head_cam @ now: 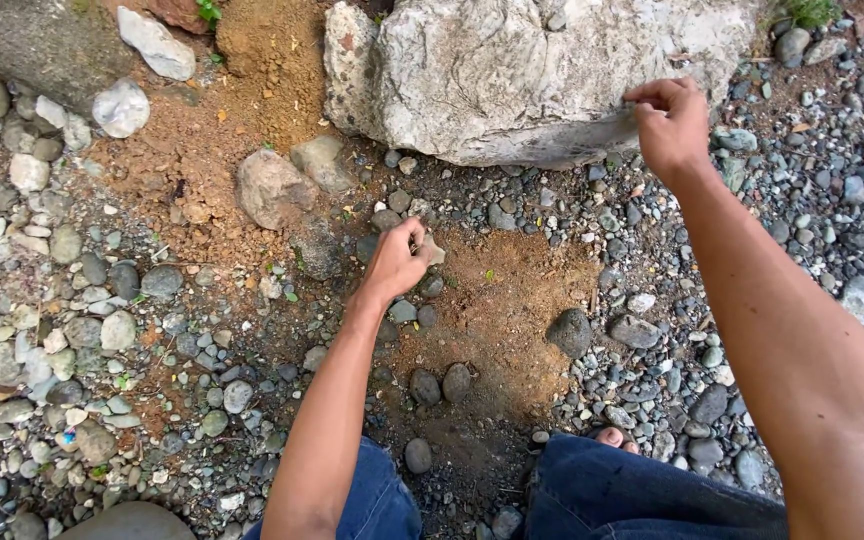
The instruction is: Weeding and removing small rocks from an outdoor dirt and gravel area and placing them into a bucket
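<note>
While crouched over bare dirt, left hand pinched shut on a small flat stone at fingertips; right hand curled, fingertips against the pale boulder, holding nothing visible.

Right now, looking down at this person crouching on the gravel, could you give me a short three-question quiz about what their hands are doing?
1. True or false: the left hand holds a small pale flat stone.
2. What does the right hand touch? A) the large pale grey boulder B) a dark rounded cobble C) blue trousers
3. Fill in: below the left hand lies a patch of bare brown ____.

Key: 1 true; 2 A; 3 soil.
</note>
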